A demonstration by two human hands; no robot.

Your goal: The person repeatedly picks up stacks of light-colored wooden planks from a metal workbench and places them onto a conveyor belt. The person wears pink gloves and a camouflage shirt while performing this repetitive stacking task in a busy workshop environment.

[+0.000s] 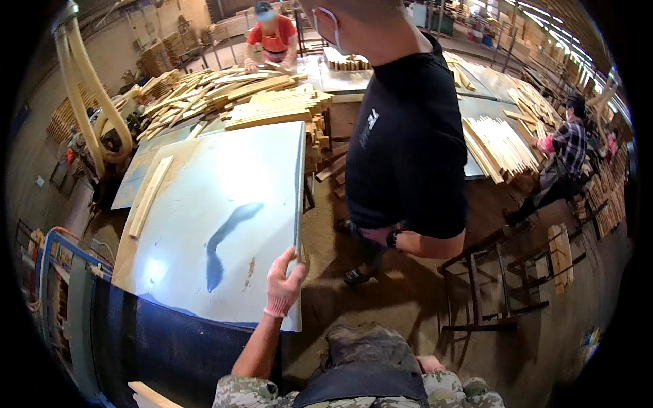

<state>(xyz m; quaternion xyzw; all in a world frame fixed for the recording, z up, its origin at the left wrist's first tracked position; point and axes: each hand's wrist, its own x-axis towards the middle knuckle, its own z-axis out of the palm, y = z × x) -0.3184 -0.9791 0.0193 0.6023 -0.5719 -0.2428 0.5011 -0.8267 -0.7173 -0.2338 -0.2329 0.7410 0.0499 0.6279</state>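
Observation:
My left hand (282, 280), in a pale knit glove, is over the near right corner of a metal-topped table (183, 224). Its thumb and forefinger stand apart, with nothing visible between them. The sheet top is pale and shiny, with a dark curved smear (221, 238). Two narrow wood strips (151, 196) lie side by side along the table's left part. My right hand (430, 365) shows only in part, low beside my camouflage-clad body and dark apron (371, 360); its fingers are hidden.
A person in a black shirt (408, 136) stands close on the right of the table. Wood strips (272, 109) are piled beyond it, where a person in red (272, 41) leans over. Another worker (570, 146) stands by strips at right. A metal frame (486, 289) stands on the floor.

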